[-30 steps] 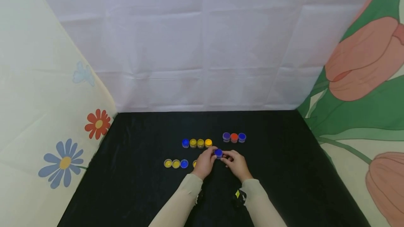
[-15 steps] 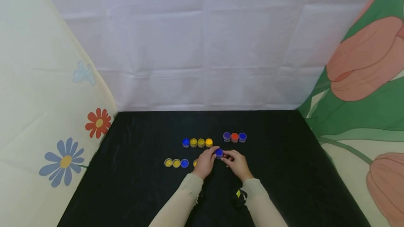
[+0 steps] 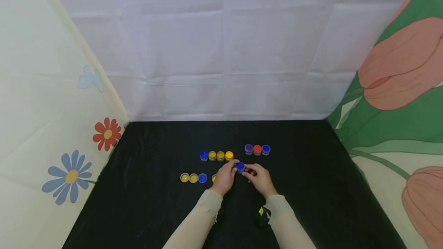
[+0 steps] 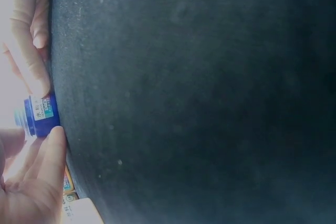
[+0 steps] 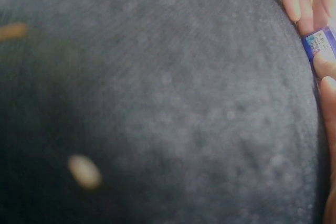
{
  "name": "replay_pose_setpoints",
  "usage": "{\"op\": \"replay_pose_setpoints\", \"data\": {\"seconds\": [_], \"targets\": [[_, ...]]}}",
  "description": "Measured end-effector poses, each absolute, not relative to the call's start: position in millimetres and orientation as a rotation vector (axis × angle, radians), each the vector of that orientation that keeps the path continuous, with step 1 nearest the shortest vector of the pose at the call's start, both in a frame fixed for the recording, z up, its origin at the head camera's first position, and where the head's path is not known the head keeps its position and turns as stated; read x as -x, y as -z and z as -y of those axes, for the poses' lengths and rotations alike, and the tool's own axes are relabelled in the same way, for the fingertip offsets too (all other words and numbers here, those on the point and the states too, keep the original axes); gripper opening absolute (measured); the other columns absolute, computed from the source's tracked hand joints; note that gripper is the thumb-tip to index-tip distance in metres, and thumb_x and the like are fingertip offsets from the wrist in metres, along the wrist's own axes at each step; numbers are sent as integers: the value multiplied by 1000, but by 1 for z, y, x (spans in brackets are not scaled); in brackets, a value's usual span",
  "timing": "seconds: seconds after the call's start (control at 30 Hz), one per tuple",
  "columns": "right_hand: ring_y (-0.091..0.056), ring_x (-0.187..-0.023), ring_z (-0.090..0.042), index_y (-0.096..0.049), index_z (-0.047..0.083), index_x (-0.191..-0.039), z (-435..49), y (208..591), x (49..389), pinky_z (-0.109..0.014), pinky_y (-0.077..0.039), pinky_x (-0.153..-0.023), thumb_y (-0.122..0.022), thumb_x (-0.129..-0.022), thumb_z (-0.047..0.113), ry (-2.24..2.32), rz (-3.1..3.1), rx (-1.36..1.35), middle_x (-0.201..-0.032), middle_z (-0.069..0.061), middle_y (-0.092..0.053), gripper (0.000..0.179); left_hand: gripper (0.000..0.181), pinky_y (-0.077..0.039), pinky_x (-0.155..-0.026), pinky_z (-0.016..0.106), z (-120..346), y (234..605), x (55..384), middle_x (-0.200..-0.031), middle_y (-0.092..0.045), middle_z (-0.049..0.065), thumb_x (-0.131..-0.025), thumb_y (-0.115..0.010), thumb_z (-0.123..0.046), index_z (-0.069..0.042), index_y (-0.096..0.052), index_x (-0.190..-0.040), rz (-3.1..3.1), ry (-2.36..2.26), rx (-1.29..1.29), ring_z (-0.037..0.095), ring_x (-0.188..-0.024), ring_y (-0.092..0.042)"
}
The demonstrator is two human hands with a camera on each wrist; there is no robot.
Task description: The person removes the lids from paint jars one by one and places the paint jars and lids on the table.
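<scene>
A small dark-blue paint jar (image 3: 240, 167) with a printed label (image 4: 44, 108) sits between my two hands, at the black cloth. My left hand (image 3: 224, 176) grips it from the left, thumb and fingers around its side in the left wrist view. From the right, my right hand (image 3: 260, 180) pinches the same jar with thumb and fingertips. In the right wrist view, only a labelled part of the blue jar (image 5: 319, 43) shows at the right edge. A yellow jar (image 3: 214, 178) is partly hidden behind my left hand.
Just beyond my left hand stands a row with a blue jar (image 3: 204, 156) and several yellow ones (image 3: 220, 156). Nearer left are two yellow jars (image 3: 185, 178) and a blue one (image 3: 202, 178). Purple, red (image 3: 257, 150) and blue jars stand back right. A white curtain (image 3: 221, 49) hangs behind.
</scene>
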State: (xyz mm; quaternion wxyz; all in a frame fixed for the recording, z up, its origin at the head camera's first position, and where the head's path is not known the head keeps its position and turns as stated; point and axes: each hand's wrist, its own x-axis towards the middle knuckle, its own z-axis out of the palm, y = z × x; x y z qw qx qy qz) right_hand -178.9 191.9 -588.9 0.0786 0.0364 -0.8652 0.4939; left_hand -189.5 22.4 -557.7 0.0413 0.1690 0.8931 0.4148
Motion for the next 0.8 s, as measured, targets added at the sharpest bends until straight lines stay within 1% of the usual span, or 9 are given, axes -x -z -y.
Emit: {"op": "replay_pose_setpoints", "data": {"seconds": [0.2,0.43,0.63,0.8], "targets": [[-54,-61,-7,-76,0,-106,-191,588,179,-22,-52,-56,-79,-86,1,-1488,2592,-114,-88,-5,-64,20,29,-47,-104,47,-22,558,191,-133,-64,11,-106,-51,-9,-10,-57,-135,-2692,-1280,-467,28,-121,-61],[-55,-61,-6,-76,0,-106,-191,588,178,-21,-52,-56,-79,-86,1,-1492,2589,-110,-88,-5,-65,20,36,-47,-105,48,-20,562,192,-136,-63,11,-105,-53,-7,-11,-58,-141,-2724,-1250,-552,30,-123,-60],[-54,-61,-6,-76,0,-107,-190,588,177,-22,-52,-56,-78,-87,0,-1508,2583,-102,-88,-6,-65,21,31,-48,-103,47,-20,564,192,-132,-65,10,-105,-53,-8,-11,-60,-135,-2725,-1267,-550,29,-120,-61],[-54,-60,-6,-76,0,-108,-190,585,177,-22,-52,-55,-79,-86,0,-1502,2573,-100,-89,-6,-65,22,26,-51,-99,45,-20,562,193,-125,-67,11,-105,-55,-12,-10,-58,-131,-2711,-1287,-518,25,-112,-65]]}}
